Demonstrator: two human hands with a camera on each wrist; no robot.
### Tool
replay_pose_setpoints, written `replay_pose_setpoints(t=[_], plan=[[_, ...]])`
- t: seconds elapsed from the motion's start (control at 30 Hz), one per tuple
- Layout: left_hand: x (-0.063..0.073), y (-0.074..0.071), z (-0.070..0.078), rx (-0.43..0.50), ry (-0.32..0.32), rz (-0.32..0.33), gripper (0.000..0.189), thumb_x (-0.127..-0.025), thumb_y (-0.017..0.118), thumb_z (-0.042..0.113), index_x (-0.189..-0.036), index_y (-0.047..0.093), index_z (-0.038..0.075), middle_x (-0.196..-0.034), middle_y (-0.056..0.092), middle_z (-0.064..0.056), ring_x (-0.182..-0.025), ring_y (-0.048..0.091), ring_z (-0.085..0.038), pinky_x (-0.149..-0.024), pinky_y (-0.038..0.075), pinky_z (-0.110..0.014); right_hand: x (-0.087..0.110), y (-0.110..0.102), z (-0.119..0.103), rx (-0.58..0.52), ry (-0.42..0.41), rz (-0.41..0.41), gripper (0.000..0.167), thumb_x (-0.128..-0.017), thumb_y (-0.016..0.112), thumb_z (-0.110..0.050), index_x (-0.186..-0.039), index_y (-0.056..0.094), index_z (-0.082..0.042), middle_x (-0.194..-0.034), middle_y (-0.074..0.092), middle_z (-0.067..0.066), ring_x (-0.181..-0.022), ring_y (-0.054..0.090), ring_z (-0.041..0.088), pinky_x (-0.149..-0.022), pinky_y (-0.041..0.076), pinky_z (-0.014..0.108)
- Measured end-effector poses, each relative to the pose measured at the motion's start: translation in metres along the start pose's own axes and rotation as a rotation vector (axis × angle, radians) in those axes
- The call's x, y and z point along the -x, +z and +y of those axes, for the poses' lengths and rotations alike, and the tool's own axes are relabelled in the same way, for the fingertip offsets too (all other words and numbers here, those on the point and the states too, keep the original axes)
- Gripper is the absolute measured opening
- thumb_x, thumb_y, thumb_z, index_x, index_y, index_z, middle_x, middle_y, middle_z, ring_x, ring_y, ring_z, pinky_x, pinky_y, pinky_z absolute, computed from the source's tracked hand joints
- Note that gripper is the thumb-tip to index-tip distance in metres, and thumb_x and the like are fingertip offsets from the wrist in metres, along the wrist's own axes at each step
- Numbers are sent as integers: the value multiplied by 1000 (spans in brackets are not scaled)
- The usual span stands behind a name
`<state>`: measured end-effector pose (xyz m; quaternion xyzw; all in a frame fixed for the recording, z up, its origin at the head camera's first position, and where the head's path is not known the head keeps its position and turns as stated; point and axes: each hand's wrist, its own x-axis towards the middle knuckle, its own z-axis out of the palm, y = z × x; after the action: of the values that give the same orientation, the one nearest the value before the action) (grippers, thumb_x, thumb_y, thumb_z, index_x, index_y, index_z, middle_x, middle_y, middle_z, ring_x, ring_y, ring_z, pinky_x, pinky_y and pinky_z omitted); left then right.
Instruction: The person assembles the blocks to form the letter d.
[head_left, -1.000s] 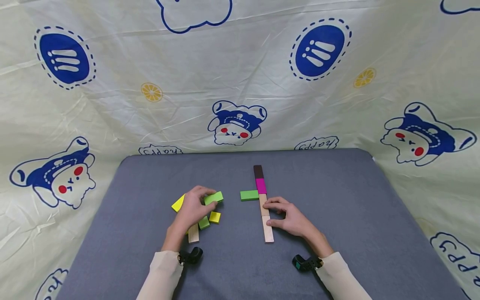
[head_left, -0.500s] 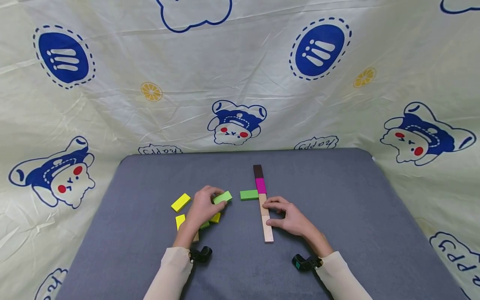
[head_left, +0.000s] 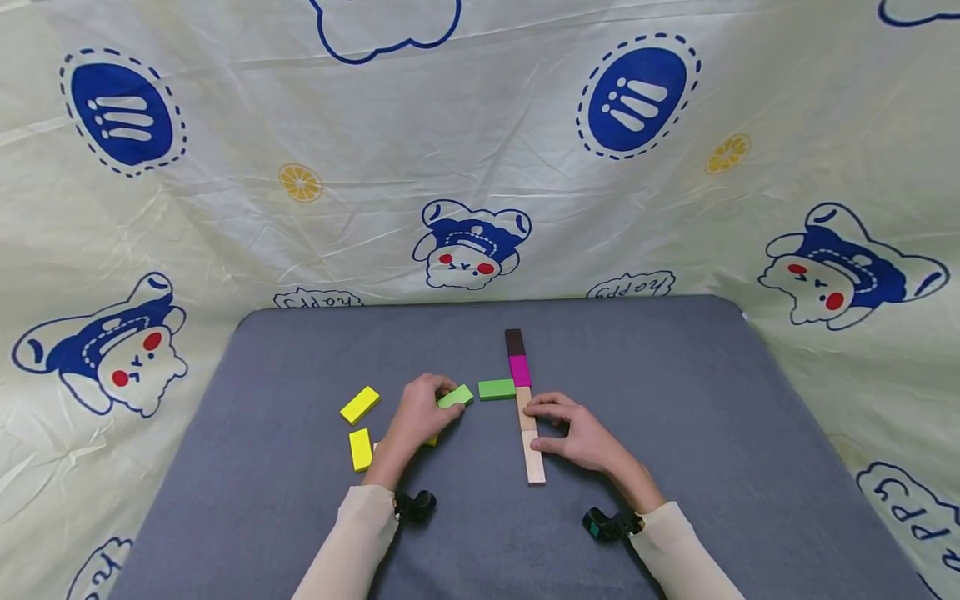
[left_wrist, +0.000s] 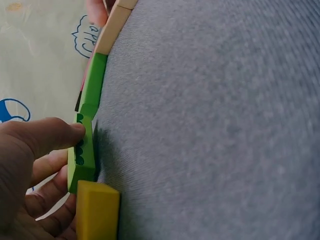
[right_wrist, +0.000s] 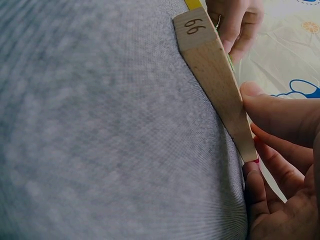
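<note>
My left hand (head_left: 417, 414) pinches a light green block (head_left: 455, 397) between thumb and fingers. In the left wrist view this green block (left_wrist: 86, 160) carries dark markings and is held slightly tilted, its far end close to a second green block (left_wrist: 93, 85). That second green block (head_left: 496, 389) lies flat, against the left side of a row of blocks. The row runs dark brown (head_left: 513, 342), magenta (head_left: 519, 371), then two plain wooden blocks (head_left: 535, 462). My right hand (head_left: 576, 433) touches the right side of the wooden blocks with thumb and fingertips.
Two yellow blocks (head_left: 360, 405) (head_left: 361, 450) lie left of my left hand. Another yellow block (left_wrist: 98, 212) is partly hidden beneath that hand. Everything rests on a grey cloth-covered table (head_left: 637, 358), with a printed curtain (head_left: 480, 125) behind it.
My left hand has carried the light green block rightward, closer to the green block beside the row. The yellow blocks at left have come into view. My right hand stays put.
</note>
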<state>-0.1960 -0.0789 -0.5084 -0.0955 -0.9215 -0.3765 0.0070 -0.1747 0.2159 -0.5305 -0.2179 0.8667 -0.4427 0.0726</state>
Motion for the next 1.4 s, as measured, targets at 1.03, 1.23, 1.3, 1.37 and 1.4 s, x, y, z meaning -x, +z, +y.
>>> replay_pose_setpoints(t=[1.03, 1.23, 1.3, 1.37, 1.4], plan=[[-5, 5, 5, 16, -40, -15, 29, -87, 82, 20, -109, 76, 4, -101, 69, -11, -90, 61, -21, -83, 53, -40, -1, 0, -3, 3, 0, -8, 47, -86, 85, -22, -129, 71, -11, -137, 61, 5, -128, 56, 29, -104, 48, 41], [-4, 5, 2, 32, -35, -31, 37, -86, 83, 24, -115, 74, 4, -106, 69, -11, -95, 61, -22, -86, 53, -41, -1, 0, -4, -8, 2, -3, 47, -85, 85, -20, -129, 72, -10, -137, 61, 5, -129, 56, 29, -106, 47, 41], [-2, 3, 1, 42, -22, -37, 40, -86, 83, 25, -119, 72, 5, -111, 69, -12, -100, 62, -24, -90, 53, -42, -1, 0, -3, -3, 2, -2, 47, -85, 85, -21, -129, 72, -11, -137, 61, 5, -129, 56, 29, -106, 47, 42], [0, -1, 0, 53, -10, -42, 43, -87, 83, 26, -123, 71, 6, -119, 68, -13, -108, 62, -27, -96, 52, -45, -1, 0, -2, 3, 3, -2, 47, -86, 85, -22, -129, 72, -11, -137, 61, 5, -128, 56, 29, -106, 47, 42], [2, -3, -1, 58, -7, -43, 45, -87, 82, 27, -125, 71, 6, -123, 66, -14, -113, 61, -29, -99, 51, -47, -1, 1, -1, 4, 3, -2, 47, -86, 85, -23, -129, 72, -11, -136, 61, 5, -128, 56, 29, -105, 47, 42]])
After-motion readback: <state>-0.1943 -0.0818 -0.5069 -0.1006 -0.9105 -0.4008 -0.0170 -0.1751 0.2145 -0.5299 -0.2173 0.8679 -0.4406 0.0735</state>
